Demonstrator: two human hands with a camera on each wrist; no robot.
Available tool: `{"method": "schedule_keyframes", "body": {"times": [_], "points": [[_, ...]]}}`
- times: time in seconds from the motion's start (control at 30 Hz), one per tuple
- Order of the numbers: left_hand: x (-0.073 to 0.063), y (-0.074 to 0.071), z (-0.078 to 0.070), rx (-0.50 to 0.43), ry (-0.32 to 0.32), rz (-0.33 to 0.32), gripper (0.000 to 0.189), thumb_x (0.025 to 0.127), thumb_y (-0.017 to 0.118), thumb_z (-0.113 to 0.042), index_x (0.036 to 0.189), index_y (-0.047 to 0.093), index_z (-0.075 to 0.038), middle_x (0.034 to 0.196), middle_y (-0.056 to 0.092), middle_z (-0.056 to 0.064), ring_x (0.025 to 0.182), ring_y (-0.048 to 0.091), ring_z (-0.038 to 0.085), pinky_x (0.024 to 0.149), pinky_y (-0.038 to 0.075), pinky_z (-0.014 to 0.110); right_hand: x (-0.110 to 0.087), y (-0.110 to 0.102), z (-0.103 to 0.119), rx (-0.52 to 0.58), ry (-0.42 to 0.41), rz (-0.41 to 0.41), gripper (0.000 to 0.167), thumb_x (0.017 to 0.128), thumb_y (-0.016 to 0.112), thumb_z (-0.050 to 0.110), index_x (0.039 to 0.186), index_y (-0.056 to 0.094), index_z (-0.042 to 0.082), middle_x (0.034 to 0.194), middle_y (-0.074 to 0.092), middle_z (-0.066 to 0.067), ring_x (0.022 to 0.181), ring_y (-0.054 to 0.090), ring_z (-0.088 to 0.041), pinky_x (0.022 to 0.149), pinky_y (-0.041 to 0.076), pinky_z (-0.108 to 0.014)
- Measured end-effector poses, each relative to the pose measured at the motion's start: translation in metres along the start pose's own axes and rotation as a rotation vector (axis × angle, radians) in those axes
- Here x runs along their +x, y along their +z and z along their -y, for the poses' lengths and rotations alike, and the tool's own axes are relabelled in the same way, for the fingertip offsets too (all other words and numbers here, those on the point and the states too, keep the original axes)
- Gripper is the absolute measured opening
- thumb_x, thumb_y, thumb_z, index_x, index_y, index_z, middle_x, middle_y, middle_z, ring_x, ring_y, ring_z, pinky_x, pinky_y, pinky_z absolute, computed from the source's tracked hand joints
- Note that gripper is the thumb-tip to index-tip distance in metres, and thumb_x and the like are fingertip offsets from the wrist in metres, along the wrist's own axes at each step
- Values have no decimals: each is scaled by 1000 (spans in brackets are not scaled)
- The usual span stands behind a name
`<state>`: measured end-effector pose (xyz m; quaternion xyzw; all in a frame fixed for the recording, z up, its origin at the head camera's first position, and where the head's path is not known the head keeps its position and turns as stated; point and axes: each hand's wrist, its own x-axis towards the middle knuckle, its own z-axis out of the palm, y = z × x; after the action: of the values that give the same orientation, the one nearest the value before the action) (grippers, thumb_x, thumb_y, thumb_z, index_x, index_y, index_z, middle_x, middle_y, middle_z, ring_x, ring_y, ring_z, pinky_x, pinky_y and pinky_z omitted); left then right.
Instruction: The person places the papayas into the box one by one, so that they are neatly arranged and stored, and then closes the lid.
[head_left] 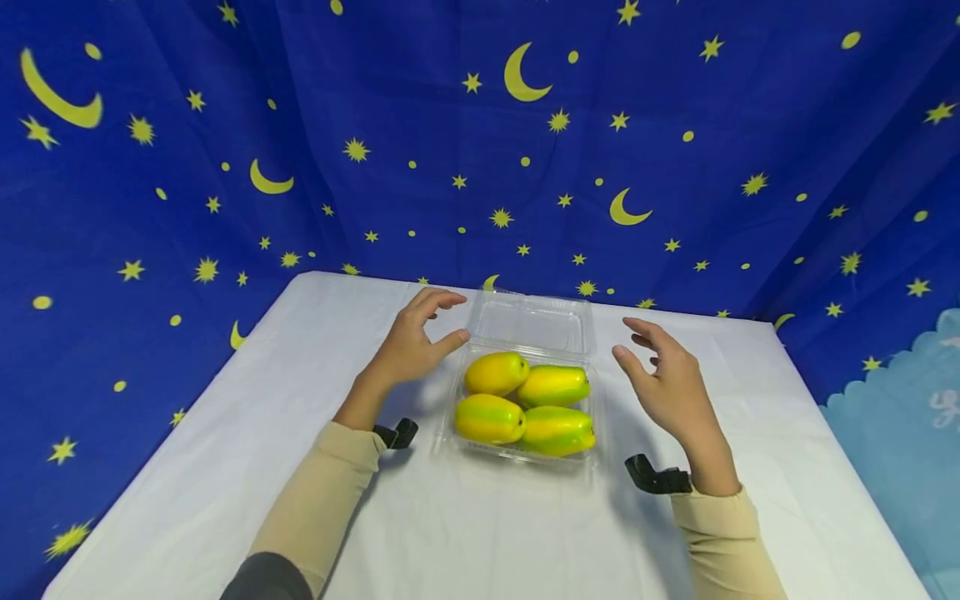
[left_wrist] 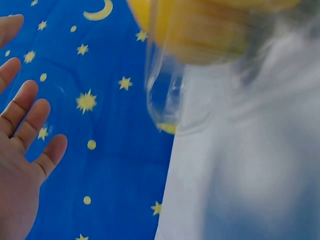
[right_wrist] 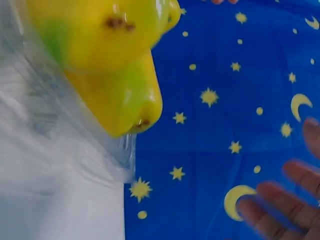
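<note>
Container: clear plastic box [head_left: 498, 452], set near the middle of the worktop [head_left: 465, 533], which is covered in white cloth. Hinged lid [head_left: 532, 325] folded back from the tray, lying behind it near the far edge of the worktop.

Contents: four yellow-green fruits in the tray, two rows of two, long axes roughly left to right. Rear row: rear-left fruit [head_left: 497, 373], rear-right fruit [head_left: 555, 386]. Front row: front-left fruit [head_left: 491, 419], front-right fruit [head_left: 558, 431]. Neighbours sit close together; exact contact between them cannot be told. Right wrist view shows brown stem marks on two fruit ends, beyond the clear plastic edge.

Left hand [head_left: 418, 335]: beside the lid's left edge, thumb and fingertips turned toward it. Grip unclosed, fingers extended and slightly apart. Left wrist view shows a gap between fingers and box.

Right hand [head_left: 667, 379]: right of the box, apart from it. Grip likewise unclosed, thumb and forefinger separated, other fingers lightly bent; fingertips somewhat blurred in the right wrist view.

Surroundings: beige sleeves [head_left: 322, 475] on both forearms; a black mount [head_left: 652, 475] at the right wrist, a similar one at the left. Behind the worktop, blue cloth [head_left: 420, 100] printed with yellow moons and stars.
</note>
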<state>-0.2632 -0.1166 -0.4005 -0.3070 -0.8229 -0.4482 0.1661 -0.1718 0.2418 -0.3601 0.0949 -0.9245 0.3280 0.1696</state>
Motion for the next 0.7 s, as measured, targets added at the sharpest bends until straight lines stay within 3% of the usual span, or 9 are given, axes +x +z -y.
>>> {"method": "schedule_keyframes", "body": {"times": [0.13, 0.3, 0.43, 0.57, 0.7], "points": [[4, -5, 8, -10, 0, -24, 48, 91, 75, -26, 135, 60, -16, 132, 59, 4, 119, 53, 25, 97, 47, 50, 8, 3, -12, 41, -57, 3, 51, 100, 62, 33, 144, 52, 10, 146, 55, -15, 128, 57, -38, 97, 49, -61], [6, -4, 19, -41, -23, -7, 50, 92, 74, -26, 138, 57, -18, 136, 57, 5, 121, 51, 26, 96, 47, 51, 17, 11, -27, 87, -95, 47, 52, 97, 67, 29, 144, 52, 11, 147, 54, -12, 129, 56, -36, 98, 48, -61], [5, 1, 29, -87, -61, 4, 52, 92, 73, -22, 140, 56, -15, 140, 56, 6, 123, 51, 26, 98, 47, 53, 23, 21, -37, 117, -85, 94, 59, 94, 72, 31, 146, 50, 14, 149, 52, -11, 130, 55, -36, 99, 49, -60], [6, 7, 31, -139, -93, 26, 54, 92, 73, -15, 142, 53, -7, 143, 53, 14, 126, 50, 35, 99, 45, 59, 26, 29, -46, 149, -56, 137, 65, 92, 74, 34, 148, 48, 14, 151, 50, -11, 132, 53, -37, 100, 48, -60], [7, 14, 38, -150, -123, 56, 55, 92, 73, -16, 143, 52, -7, 145, 52, 13, 128, 49, 38, 100, 44, 60, 26, 36, -59, 160, -22, 167, 67, 92, 73, 37, 150, 46, 16, 153, 48, -9, 135, 50, -37, 102, 47, -60]]}}
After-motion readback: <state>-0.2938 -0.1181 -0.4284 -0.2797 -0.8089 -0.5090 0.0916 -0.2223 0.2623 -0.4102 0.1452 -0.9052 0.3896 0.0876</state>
